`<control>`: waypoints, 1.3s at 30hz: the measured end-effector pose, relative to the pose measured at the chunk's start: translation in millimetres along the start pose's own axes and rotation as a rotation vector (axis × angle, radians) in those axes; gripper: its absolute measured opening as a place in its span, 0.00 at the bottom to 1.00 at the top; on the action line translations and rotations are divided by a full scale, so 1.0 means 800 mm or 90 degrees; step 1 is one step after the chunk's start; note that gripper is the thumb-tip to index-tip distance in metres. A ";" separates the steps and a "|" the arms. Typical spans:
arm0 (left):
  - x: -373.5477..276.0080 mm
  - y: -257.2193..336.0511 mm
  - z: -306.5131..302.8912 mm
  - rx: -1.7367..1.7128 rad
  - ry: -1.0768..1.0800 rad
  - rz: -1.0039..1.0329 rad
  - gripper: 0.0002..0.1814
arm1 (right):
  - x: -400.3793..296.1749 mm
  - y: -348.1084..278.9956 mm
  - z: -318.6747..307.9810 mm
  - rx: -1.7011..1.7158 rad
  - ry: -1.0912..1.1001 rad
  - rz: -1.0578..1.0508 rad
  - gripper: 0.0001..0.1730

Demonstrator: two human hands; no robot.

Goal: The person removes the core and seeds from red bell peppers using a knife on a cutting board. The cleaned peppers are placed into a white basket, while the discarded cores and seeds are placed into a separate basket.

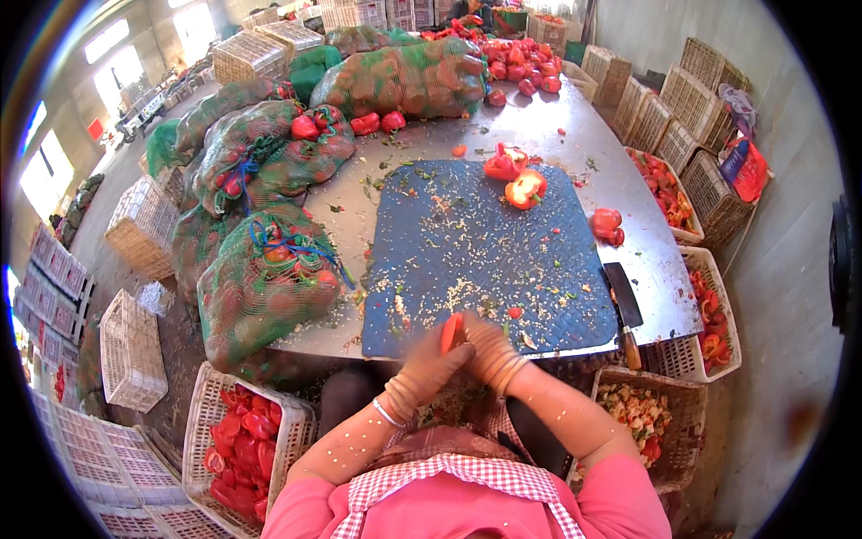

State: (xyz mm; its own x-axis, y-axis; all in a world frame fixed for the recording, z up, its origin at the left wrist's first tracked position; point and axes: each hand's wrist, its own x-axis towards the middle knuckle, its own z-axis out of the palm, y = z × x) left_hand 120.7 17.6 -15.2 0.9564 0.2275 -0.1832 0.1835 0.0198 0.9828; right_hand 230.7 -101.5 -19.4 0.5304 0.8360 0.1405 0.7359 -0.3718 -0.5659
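Both gloved hands meet over the near edge of a blue textured mat (465,249) strewn with pale seeds. My left hand (431,367) is closed around a piece of red bell pepper (451,331). Touching it from the other side is my right hand (495,347), blurred, its fingers largely hidden; what it grips cannot be told. At the mat's far right lie a cut red pepper (506,162) and a pepper half (526,189) with its opened side showing. A cleaver (624,296) rests at the table's right, handle over the edge.
Mesh sacks of peppers (269,283) line the table's left side. Loose red peppers (518,64) are heaped at the far end. A crate of red pepper pieces (246,438) stands at lower left, a crate of trimmings (636,418) at lower right. More pepper crates (714,323) flank the right edge.
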 end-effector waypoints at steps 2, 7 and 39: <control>-0.011 -0.022 -0.001 0.041 0.014 0.050 0.26 | -0.018 -0.024 0.008 0.061 -0.043 0.058 0.16; -0.077 -0.015 -0.024 -0.130 -0.018 -0.080 0.20 | -0.055 -0.021 0.026 0.074 -0.098 -0.089 0.17; -0.319 -0.213 -0.328 0.695 0.698 -0.313 0.36 | -0.210 0.167 -0.153 -0.398 0.106 0.509 0.31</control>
State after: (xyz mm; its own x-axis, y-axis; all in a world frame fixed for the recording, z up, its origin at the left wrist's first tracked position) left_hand -214.3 211.5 -130.3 0.2355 0.9650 0.1151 0.9283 -0.2584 0.2674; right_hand 291.6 -341.4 -19.2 0.9781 0.2030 0.0461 0.2043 -0.9785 -0.0266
